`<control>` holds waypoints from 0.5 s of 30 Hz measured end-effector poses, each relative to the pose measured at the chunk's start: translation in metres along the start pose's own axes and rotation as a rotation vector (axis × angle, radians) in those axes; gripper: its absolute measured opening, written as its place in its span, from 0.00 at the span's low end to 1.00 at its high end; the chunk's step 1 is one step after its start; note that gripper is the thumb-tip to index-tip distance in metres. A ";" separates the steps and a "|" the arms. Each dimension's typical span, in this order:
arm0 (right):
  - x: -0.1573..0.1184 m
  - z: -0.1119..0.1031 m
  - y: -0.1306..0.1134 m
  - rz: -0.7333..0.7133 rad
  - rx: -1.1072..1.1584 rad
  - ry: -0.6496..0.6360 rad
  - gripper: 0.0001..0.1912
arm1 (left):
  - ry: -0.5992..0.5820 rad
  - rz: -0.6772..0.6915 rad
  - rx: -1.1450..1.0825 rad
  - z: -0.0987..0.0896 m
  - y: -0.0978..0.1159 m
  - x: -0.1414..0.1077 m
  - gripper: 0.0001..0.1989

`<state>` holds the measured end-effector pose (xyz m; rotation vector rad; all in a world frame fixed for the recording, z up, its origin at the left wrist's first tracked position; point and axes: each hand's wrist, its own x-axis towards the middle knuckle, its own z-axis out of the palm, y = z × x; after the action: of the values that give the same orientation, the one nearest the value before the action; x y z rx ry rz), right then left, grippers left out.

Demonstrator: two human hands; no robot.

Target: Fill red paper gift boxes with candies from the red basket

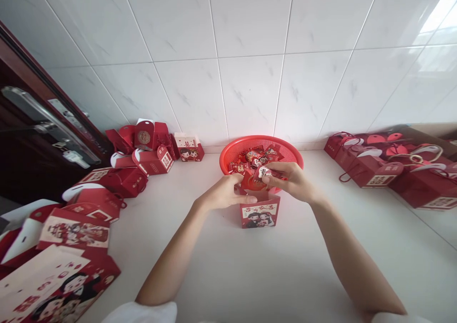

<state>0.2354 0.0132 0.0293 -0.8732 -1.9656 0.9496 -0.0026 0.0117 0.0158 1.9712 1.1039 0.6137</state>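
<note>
A small open-topped red gift box [259,216], printed with a cartoon couple, stands upright on the white surface in front of me. My left hand [225,193] grips its upper left edge, the thumb across the front and the fingers behind. Just above the box opening, my right hand [295,182] pinches a red-and-white wrapped candy [264,172] between thumb and fingers. Right behind the box sits a red plastic basket [224,165] with several red-wrapped candies [254,155] inside. Both hands partly cover the basket's near side, and the inside of the box is mostly hidden.
Several red gift boxes [153,162] line the left side, with larger printed ones [76,230] nearer me. More red boxes with cord handles [374,170] stand at the right. A tiled wall [250,94] rises behind, and a dark door with keys [73,158] is far left.
</note>
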 end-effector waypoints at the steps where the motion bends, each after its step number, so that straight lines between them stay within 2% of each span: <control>1: 0.000 -0.001 0.001 -0.002 -0.053 -0.006 0.22 | -0.017 0.009 -0.004 0.000 -0.001 0.001 0.24; 5: -0.004 -0.003 -0.002 -0.014 -0.253 -0.007 0.18 | -0.084 0.031 -0.011 -0.002 -0.002 0.003 0.23; 11: -0.005 0.012 -0.007 -0.106 -0.421 -0.065 0.12 | -0.085 0.017 -0.042 -0.002 -0.004 0.005 0.32; 15: -0.007 0.015 -0.011 -0.181 -0.345 0.060 0.12 | -0.089 -0.018 -0.024 -0.002 -0.004 0.003 0.32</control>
<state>0.2233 -0.0026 0.0294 -0.8799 -2.1492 0.4824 -0.0042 0.0167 0.0140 1.9470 1.0535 0.5221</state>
